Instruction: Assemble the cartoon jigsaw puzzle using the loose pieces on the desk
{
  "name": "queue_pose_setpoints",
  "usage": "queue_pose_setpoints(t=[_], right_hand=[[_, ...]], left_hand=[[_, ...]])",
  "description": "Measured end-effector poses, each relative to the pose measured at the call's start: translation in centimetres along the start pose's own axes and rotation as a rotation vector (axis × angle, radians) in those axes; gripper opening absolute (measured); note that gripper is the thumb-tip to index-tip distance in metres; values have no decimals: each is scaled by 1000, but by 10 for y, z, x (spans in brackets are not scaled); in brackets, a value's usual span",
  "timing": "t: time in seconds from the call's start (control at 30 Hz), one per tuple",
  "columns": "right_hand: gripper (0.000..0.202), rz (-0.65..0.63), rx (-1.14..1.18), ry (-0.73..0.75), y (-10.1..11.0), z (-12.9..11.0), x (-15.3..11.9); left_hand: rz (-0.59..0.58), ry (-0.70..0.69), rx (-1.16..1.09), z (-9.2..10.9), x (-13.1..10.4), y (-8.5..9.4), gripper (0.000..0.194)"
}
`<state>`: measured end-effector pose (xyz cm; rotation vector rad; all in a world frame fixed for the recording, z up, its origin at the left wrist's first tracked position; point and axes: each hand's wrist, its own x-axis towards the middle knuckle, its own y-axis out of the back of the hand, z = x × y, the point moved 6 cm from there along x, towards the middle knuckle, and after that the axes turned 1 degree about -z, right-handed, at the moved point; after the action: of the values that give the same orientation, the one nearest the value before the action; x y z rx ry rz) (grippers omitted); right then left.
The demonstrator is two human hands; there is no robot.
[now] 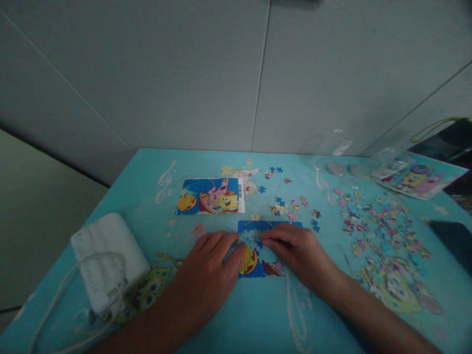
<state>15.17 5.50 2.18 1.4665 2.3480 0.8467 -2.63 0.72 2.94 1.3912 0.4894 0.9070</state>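
A partly assembled jigsaw puzzle [266, 269] lies on the table, with blue edges, a yellow round shape and a gap in its middle. My left hand [216, 263] rests at its left side, fingers stretched out and touching its edge. Over the gap, my right hand [295, 248] pinches a small blue puzzle piece [259, 244] between thumb and forefinger. Behind them lies a reference picture card [212, 196] with cartoon figures on blue. Loose puzzle pieces [280, 201] are scattered just behind and right of the puzzle.
A large heap of mixed puzzle pieces [383, 221] spreads at the right. Behind it are clear plastic containers [393, 162], round lids [336, 168] and another picture card [420, 177]. A white power strip [110, 260] with a cable sits left; a dark flat object [455, 241] lies far right.
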Motion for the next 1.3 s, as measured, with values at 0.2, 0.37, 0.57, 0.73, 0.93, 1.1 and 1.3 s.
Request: queue_pose_setpoints(t=[0.2, 0.37, 0.57, 0.73, 0.93, 1.1, 1.3], right_hand=[[19, -3, -107, 2, -8, -3, -1], [21, 7, -172, 39, -11, -4, -3], [22, -22, -135, 20, -9, -6, -3], [22, -65, -103, -4, -8, -7, -3], [23, -83, -134, 24, -8, -8, -4], [23, -82, -143, 33, -9, -8, -4], [20, -68, -128, 41, -11, -9, -4]], left_hand=[[-26, 26, -33, 0, 1, 0, 30], [-6, 29, -46, 0, 1, 2, 28], [-22, 29, -42, 1, 3, 3, 29], [-43, 45, -29, 1, 3, 3, 28], [-56, 44, -26, 1, 3, 1, 29], [-34, 40, -28, 0, 2, 0, 28], [-39, 37, -32, 1, 2, -1, 28]])
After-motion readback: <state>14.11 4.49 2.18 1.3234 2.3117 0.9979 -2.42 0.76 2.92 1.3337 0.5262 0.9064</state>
